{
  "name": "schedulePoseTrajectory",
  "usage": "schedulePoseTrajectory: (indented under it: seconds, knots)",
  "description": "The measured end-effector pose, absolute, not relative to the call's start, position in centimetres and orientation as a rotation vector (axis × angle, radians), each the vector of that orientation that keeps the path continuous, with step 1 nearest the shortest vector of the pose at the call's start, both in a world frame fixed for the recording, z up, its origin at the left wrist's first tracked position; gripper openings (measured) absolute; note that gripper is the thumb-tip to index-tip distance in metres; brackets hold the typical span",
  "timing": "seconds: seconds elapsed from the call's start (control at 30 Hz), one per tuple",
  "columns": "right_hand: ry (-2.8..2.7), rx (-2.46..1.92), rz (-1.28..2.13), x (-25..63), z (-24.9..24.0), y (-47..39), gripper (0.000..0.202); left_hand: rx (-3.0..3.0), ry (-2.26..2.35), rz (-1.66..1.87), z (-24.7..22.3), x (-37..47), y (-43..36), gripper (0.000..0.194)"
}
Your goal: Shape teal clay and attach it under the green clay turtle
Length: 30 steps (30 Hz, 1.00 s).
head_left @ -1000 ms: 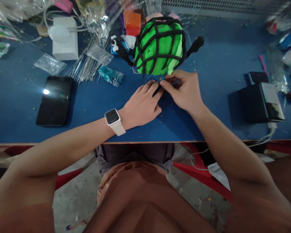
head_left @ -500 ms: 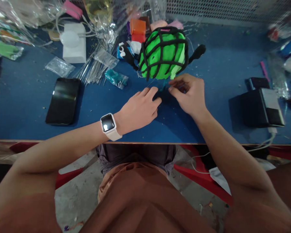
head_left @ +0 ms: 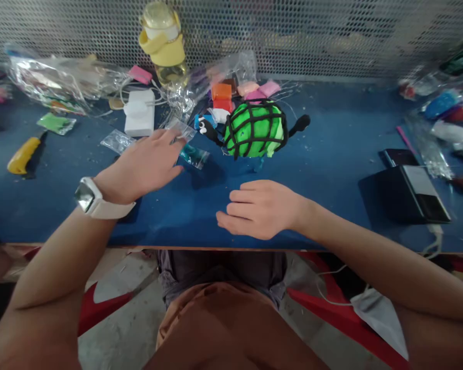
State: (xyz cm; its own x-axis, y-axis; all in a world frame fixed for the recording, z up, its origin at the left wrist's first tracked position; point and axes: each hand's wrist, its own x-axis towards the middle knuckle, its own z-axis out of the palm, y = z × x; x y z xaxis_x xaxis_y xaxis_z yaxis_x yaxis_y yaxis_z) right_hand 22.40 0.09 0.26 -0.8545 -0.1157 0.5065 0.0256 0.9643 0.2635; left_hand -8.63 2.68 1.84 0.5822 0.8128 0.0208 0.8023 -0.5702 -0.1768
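Observation:
My left hand (head_left: 144,164), a white watch on its wrist, reaches over the table with its fingers stretched and apart. Its fingertips are above clear plastic wrappers, beside a small packet of teal clay (head_left: 195,155); no held thing shows. Lower and to the right, my right hand (head_left: 260,208) hovers over or rests on the tabletop, fingers curled inward, so what they hold, if anything, is hidden. Beyond it stands a green clay figure (head_left: 254,128) with a black grid, a black head with white eyes and a black stalk. A teal bit (head_left: 258,164) lies at its near edge.
Coloured clay packs (head_left: 221,95) lie behind the figure. At the back stand a yellow bottle (head_left: 164,51) and a white box (head_left: 139,121) with a cable. A yellow cutter (head_left: 23,155) lies left. A dark block (head_left: 412,195) with a cable is on the right.
My left hand has moved left from the teal bit to the wrappers and now covers most of the phone. My right hand has drawn back from the figure. The view has tilted up.

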Motion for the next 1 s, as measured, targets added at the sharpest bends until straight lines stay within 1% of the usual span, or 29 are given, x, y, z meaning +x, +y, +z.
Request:
schedulePoseTrajectory:
  seconds: [0.07, 0.1, 0.2, 0.27, 0.37, 0.5, 0.53, 0.57, 0.7, 0.87, 1.0]
  knots:
    - [-2.505, 0.106, -0.345, 20.9, 0.2, 0.7, 0.024, -2.782, -1.281, -0.037, 0.8, -8.7, 4.1, 0.068]
    - [-2.481, 0.094, -0.335, 20.5, -0.1, 1.1, 0.025, -2.839, -1.252, -0.053, 0.3, -8.6, 4.6, 0.071]
    - [-2.439, -0.022, -0.269, 20.1, -2.0, 2.0, 0.031, -2.900, -1.275, -0.065, -1.0, -8.3, 5.4, 0.072]
    - [-2.435, -0.132, -0.165, 20.3, -3.3, 2.0, 0.033, -2.911, -1.308, -0.087, -1.5, -8.2, 5.6, 0.071]
    - [-2.424, -0.291, -0.016, 20.7, -4.3, 1.5, 0.030, -2.946, -1.306, -0.136, -1.9, -8.2, 5.6, 0.058]
    - [-2.342, -0.515, 0.145, 20.8, -4.3, 0.7, 0.011, -3.040, -1.237, -0.172, -1.6, -8.1, 5.3, 0.030]
    - [-2.311, -0.545, 0.161, 20.8, -4.1, 0.6, 0.007, -3.073, -1.211, -0.180, -1.4, -8.0, 5.2, 0.025]
    - [-2.281, -0.564, 0.166, 20.7, -4.0, 0.5, 0.008, -3.107, -1.185, -0.197, -1.2, -7.8, 5.0, 0.024]
    - [-2.207, -0.613, 0.151, 20.5, -3.6, 0.4, 0.024, -3.170, -1.140, -0.366, -0.8, -6.7, 4.1, 0.027]
    - [-2.165, -0.652, 0.182, 20.1, -3.7, 0.0, 0.023, -3.004, -1.137, -0.529, -1.2, -5.5, 2.5, 0.022]
    - [-2.093, -0.693, 0.316, 19.8, -3.6, -0.5, 0.024, -2.795, -1.132, -0.658, -1.6, -4.9, 1.4, 0.009]
